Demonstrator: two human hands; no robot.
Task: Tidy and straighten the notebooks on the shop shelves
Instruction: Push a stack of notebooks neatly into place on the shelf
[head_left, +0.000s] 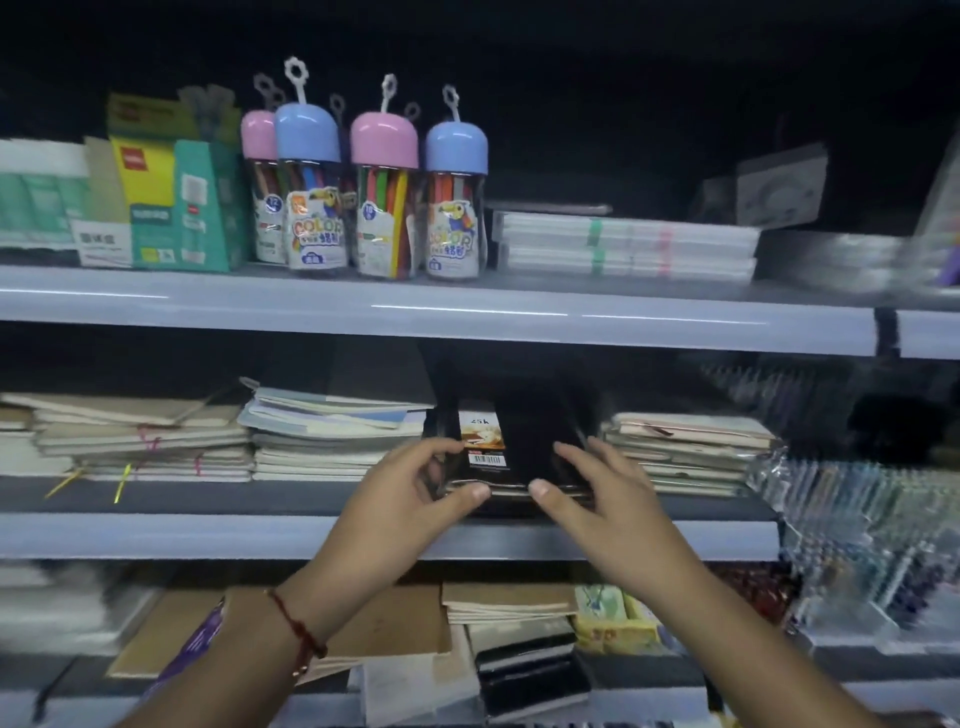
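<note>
While both hands grip black notebooks (524, 447) (titles blurred) | left hand (415, 488) | right hand (592, 493)

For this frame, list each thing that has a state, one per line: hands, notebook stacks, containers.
left hand: grips the black stack's left front corner.
right hand: grips the black stack's right front edge.
black notebook stack: on the middle shelf, held by both hands.
pale notebook stack: left of it, uneven, covers askew.
beige notebook stack: right of it, edges ragged.
crayon jars: upright, caps on.
</note>
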